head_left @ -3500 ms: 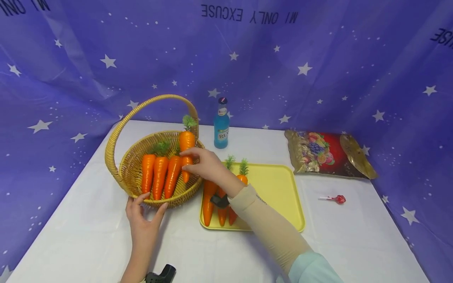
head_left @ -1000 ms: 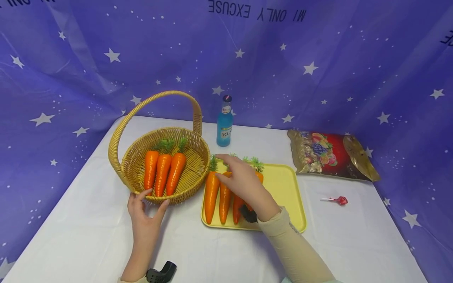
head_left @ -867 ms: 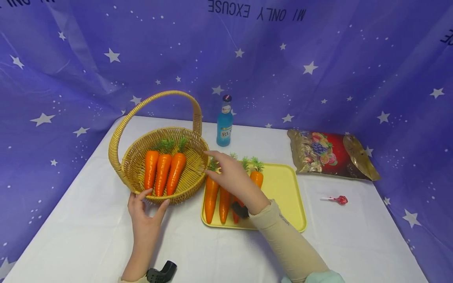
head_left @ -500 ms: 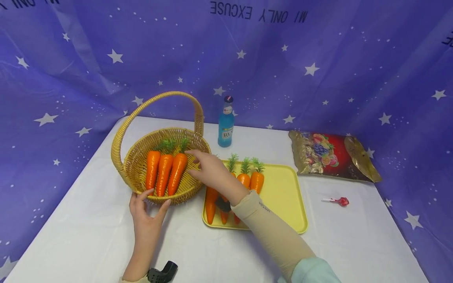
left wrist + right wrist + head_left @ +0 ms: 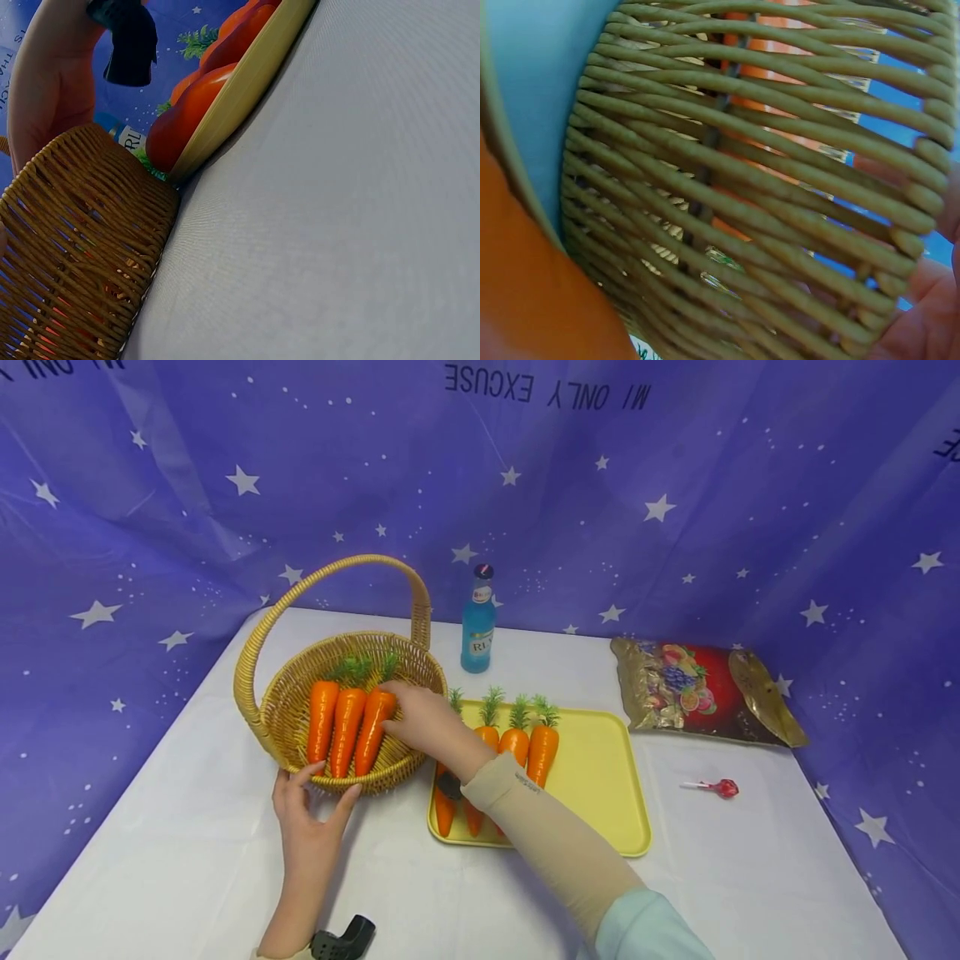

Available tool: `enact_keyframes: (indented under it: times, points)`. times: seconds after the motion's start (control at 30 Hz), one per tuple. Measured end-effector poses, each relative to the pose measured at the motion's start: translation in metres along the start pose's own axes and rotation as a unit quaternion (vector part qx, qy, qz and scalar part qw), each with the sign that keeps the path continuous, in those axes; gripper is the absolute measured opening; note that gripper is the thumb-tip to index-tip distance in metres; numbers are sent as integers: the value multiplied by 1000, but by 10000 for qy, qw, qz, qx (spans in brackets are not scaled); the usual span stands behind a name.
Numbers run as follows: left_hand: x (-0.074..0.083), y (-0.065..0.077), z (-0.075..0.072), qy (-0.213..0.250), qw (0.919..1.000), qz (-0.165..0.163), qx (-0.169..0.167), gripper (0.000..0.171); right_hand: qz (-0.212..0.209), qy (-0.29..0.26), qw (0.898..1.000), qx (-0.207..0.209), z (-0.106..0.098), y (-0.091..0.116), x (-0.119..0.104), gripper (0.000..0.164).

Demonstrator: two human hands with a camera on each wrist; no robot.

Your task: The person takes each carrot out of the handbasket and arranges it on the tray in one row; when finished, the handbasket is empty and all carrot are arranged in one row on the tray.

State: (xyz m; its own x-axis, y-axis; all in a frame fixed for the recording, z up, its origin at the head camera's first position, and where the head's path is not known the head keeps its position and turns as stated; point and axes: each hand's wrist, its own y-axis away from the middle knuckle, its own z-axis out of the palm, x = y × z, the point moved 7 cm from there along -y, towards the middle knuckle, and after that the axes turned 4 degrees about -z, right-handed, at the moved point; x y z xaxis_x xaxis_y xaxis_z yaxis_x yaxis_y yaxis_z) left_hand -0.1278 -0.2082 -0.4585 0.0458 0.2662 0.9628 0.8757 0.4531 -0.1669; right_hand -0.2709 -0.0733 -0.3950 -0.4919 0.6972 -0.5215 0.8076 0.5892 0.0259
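Three orange carrots with green tops lie in the wicker basket point(image 5: 273, 727). My right hand point(image 5: 423, 718) reaches over its right rim and grips the upper end of the rightmost carrot point(image 5: 372, 739) between thumb and fingers. In the right wrist view, the woven basket wall point(image 5: 780, 172) hides most of that hold. My left hand point(image 5: 307, 827) holds the basket's front rim, thumb and fingers spread apart. Under my right forearm, several more carrots point(image 5: 543, 747) lie side by side on the left half of the yellow tray point(image 5: 600, 785), partly covered.
A blue bottle point(image 5: 477, 631) stands behind the tray. To the right lie a red and gold candy bag point(image 5: 697, 689) and a red lollipop point(image 5: 723, 788). The basket's tall handle point(image 5: 337, 564) arches over it. A starry purple curtain point(image 5: 555, 527) encloses the white table.
Earlier my right hand had a carrot at the basket's right side; that carrot now lies on the tray. Since then the hand has moved back left and taken hold of another. My left hand stays put.
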Motion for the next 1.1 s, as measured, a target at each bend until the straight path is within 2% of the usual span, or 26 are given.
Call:
enact_keyframes:
  times: [0.23, 0.47, 0.77, 1.1]
  points:
    - [2, 1, 0, -12, 10000, -42, 22, 57, 51, 135, 9998, -170, 11, -10, 0, 56]
    - [13, 3, -2, 91, 9999, -89, 47, 56, 168, 494, 9980, -344, 19, -17, -5, 56]
    - [-1, 2, -1, 55, 9999, -131, 57, 57, 309, 657, 9961, -509, 28, -22, -3, 53]
    - [2, 0, 0, 106, 9999, 49, 41, 55, 343, 799, 9945, -587, 32, -27, -3, 53]
